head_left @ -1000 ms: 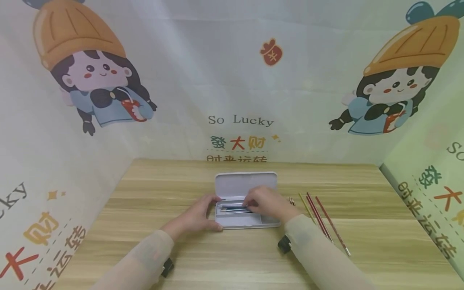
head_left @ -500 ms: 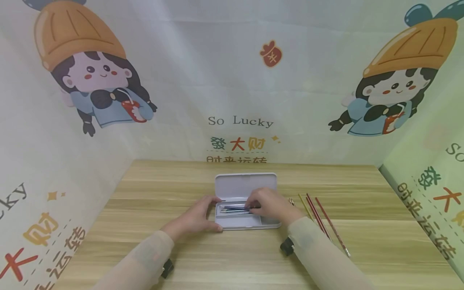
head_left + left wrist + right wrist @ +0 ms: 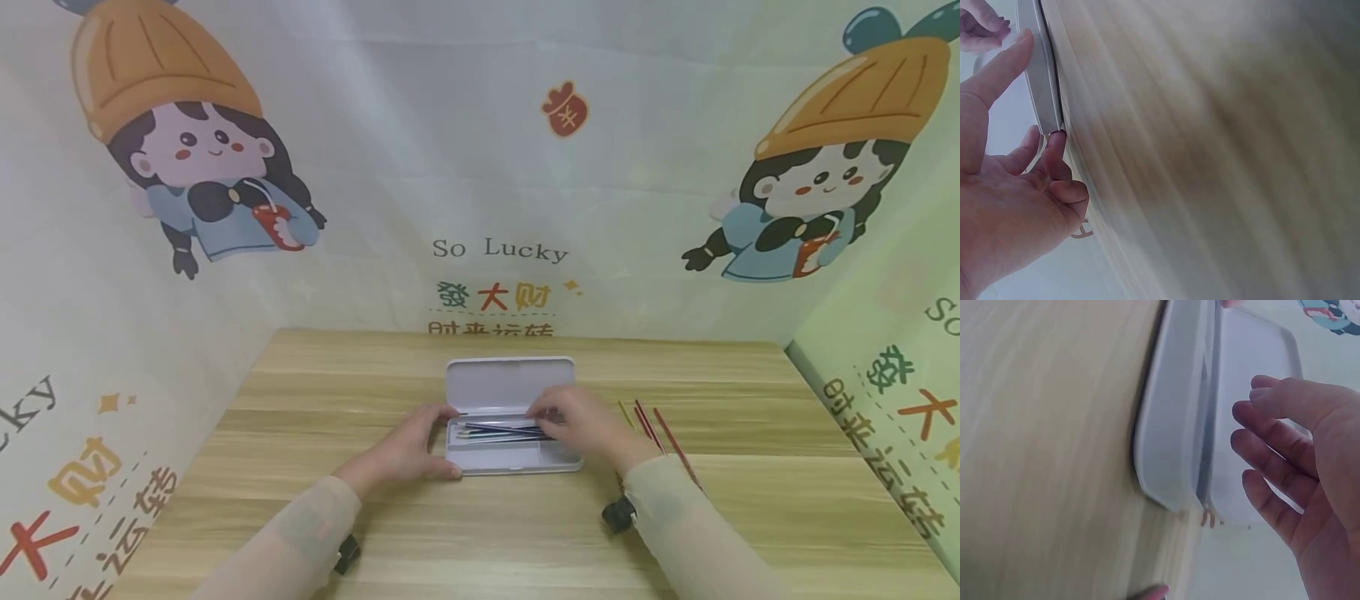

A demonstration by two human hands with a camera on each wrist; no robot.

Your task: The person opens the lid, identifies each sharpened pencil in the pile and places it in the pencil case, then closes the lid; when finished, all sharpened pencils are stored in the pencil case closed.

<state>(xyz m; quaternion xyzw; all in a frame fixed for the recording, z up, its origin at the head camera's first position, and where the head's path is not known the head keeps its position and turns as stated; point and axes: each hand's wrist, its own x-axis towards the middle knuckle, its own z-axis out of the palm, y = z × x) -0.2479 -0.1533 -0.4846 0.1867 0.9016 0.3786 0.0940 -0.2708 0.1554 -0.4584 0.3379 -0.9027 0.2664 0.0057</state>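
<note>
A white pencil case (image 3: 491, 457) lies on the table with its lid (image 3: 510, 383) raised at the back. Several dark and blue-grey pencils (image 3: 495, 432) lie lengthwise in its rear compartment. My left hand (image 3: 405, 447) grips the case's left end, thumb at the front corner and fingers at the back corner. Over the right end of the case is my right hand (image 3: 585, 421), near the pencils' ends. In the right wrist view, the right hand (image 3: 1316, 456) has loosely bent fingers with nothing between them, apart from the case wall (image 3: 1166, 412).
To the right of the case lie a yellow pencil (image 3: 626, 415) and several red pencils (image 3: 678, 446), partly hidden by my right forearm. A printed cloth (image 3: 495, 167) hangs behind the wooden table (image 3: 360, 375) and along its sides.
My right hand has moved right along the pencils and drawn away from them, uncovering more of their length. The left hand stays on the case's left end.
</note>
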